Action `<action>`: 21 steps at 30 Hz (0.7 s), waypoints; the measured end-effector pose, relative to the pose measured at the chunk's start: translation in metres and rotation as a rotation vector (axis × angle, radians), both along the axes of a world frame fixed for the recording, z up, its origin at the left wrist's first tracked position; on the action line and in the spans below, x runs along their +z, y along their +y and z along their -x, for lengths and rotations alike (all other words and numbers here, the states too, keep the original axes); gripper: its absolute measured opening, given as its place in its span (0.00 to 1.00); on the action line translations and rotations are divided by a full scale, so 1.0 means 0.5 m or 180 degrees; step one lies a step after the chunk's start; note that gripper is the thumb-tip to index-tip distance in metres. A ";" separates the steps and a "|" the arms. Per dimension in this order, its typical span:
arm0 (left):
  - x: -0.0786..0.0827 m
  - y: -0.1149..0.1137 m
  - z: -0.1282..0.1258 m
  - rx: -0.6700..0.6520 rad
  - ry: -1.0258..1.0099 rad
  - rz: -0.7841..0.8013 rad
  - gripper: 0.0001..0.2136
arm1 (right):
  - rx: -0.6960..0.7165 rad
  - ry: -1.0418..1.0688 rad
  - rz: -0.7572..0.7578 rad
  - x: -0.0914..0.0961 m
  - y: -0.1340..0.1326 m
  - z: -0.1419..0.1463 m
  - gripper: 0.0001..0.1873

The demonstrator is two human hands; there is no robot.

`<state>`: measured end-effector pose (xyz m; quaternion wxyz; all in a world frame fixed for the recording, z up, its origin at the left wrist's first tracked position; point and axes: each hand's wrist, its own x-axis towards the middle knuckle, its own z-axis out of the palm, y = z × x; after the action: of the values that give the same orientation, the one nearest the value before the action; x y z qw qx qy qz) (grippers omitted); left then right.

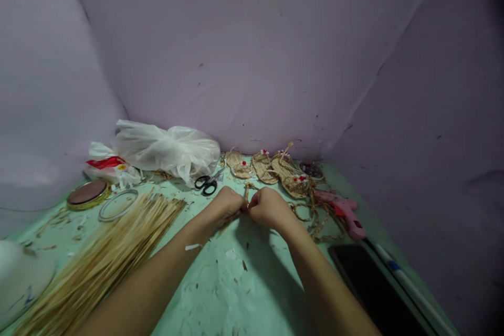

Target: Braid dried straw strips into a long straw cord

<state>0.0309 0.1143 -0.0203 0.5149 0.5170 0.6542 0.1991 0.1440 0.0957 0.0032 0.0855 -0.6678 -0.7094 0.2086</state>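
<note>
My left hand (229,203) and my right hand (270,207) meet above the middle of the green work surface, fingers closed in pinches. Between them they grip a short piece of tan twisted straw cord (248,189), whose upper end shows as a small bend above the fingertips. The rest of it is hidden by my hands. Just behind my left hand lie black-handled scissors (207,184). Several small woven straw slippers (265,169) with red and white beads stand beyond my hands. To the right of my right hand is a loose coil of braided straw cord (315,216).
Left of my arm lies a bundle of dry straw strips (114,257). Behind it are a tape ring (118,206), a round tin (87,194) and white plastic bags (169,149). At right lie a pink glue gun (346,210) and a dark phone-like slab (372,286). Lilac sheeting surrounds the surface.
</note>
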 end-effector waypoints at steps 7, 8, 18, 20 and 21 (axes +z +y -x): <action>-0.003 0.015 0.035 -0.0257 -0.0417 0.0216 0.06 | 0.0479 0.0749 0.0520 -0.013 0.005 -0.002 0.07; -0.006 0.018 0.041 -0.0283 -0.0462 0.0199 0.06 | 0.0432 0.0941 0.0633 -0.019 0.011 -0.009 0.07; -0.027 0.004 0.019 -0.0335 -0.0213 -0.0028 0.05 | -0.0624 0.1781 -0.0092 -0.028 0.051 -0.047 0.08; -0.035 -0.024 -0.006 -0.0149 0.0504 -0.0693 0.06 | -0.0545 0.1976 -0.0421 -0.006 0.030 -0.031 0.09; -0.038 -0.039 -0.017 -0.0093 0.0844 -0.0887 0.07 | -0.0484 0.2041 -0.0500 0.006 0.017 -0.022 0.10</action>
<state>0.0393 0.0950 -0.0391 0.3503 0.6145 0.6748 0.2104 0.1551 0.1043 0.0061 0.3707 -0.6106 -0.6084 0.3458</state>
